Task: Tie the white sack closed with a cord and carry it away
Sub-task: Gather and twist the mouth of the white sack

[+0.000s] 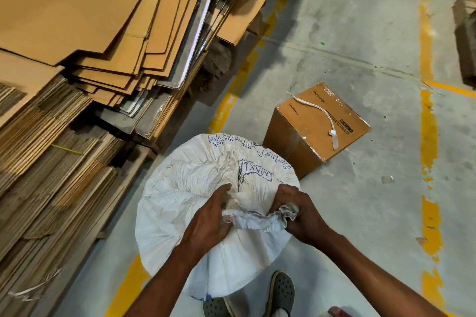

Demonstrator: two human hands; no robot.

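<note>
White sack (pixel 206 188), full and rounded, stands on the concrete floor (pixel 360 201) directly in front of the person's feet. Its mouth is gathered toward the near side.

Right hand (pixel 301 216): fingers (pixel 283 197) clamped tight around a bunched neck of sack cloth, the crumpled end poking out of the fist. Judged purpose: keep the mouth closed while tying.

Left hand (pixel 208 216): fingers (pixel 221 189) partly curled, pressing and pinching the loose folds beside that neck, likely feeding more cloth into the bunch. Cannot tell whether it pinches a thread.

No cord around the neck yet. A white strap-like cord (pixel 319 112) lies on top of the brown carton (pixel 316 126), which sits just beyond the sack, to the right, near but seemingly not touching.

Clearance: flattened cardboard stacks (pixel 77 72) crowd the left side, their edges overhanging close to the sack. Right side is open floor crossed by yellow lines (pixel 428 136); judged the easier way out for carrying. Carton partly blocks the forward-right path.
</note>
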